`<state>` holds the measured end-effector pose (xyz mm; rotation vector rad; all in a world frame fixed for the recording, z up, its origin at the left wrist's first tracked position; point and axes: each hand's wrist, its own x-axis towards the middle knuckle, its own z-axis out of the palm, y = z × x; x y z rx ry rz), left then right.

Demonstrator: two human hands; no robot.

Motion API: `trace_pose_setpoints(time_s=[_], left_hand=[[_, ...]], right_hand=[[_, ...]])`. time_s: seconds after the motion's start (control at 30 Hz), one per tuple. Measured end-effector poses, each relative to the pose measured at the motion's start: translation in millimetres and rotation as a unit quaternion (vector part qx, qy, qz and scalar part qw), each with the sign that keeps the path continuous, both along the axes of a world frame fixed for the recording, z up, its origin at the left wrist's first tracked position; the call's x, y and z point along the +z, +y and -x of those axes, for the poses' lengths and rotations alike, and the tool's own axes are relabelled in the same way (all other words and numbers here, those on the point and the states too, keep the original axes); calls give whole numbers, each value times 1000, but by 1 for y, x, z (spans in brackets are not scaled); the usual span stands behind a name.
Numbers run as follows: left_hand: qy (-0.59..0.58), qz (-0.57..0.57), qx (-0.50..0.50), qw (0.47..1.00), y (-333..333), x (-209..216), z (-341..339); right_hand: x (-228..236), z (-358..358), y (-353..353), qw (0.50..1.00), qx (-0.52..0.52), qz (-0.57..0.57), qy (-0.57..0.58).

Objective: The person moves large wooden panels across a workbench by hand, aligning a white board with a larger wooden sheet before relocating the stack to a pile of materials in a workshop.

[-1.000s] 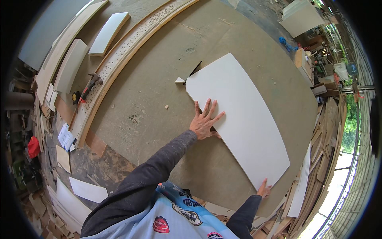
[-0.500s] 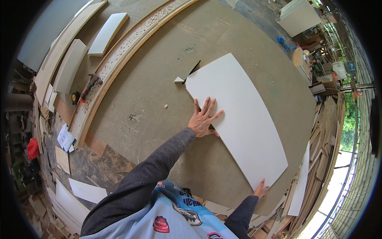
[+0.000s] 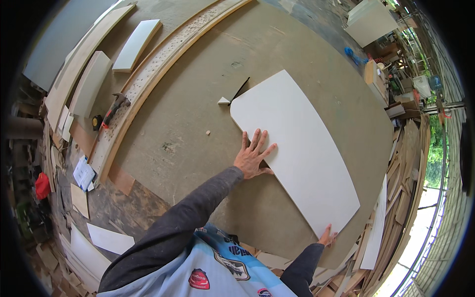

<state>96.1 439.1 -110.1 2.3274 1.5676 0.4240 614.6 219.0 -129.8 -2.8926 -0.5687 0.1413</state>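
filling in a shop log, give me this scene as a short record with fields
workpiece: white panel, one long side curved, on a grey-brown surface
left hand: fingers spread on the panel's straight long edge
right hand: at the panel's lower corner, grip unclear
by the rounded corner: small white triangular piece, thin black strip
tools: hammer on a dotted curved board, tape measure beside it

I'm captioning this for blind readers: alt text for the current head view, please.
A person's left hand spreads over the near long edge of a white panel, the right hand at its near end. The panel lies on a brown worktop, with a hammer on a curved board at left.
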Motion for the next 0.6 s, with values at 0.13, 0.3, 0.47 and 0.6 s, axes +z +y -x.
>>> trace_pose_setpoints(time_s=[0.13, 0.3, 0.47, 0.6], left_hand=[[16, 8, 12, 1000, -2, 4, 7], [14, 11, 29, 999, 2, 6, -1], [10, 8, 39, 999, 5, 5, -5], [13, 7, 46, 999, 5, 0, -2]], right_hand=[[1, 14, 10, 999, -42, -23, 25], [25, 32, 44, 999, -15, -33, 16], [11, -1, 54, 999, -24, -36, 19], [8, 2, 61, 999, -23, -22, 25]])
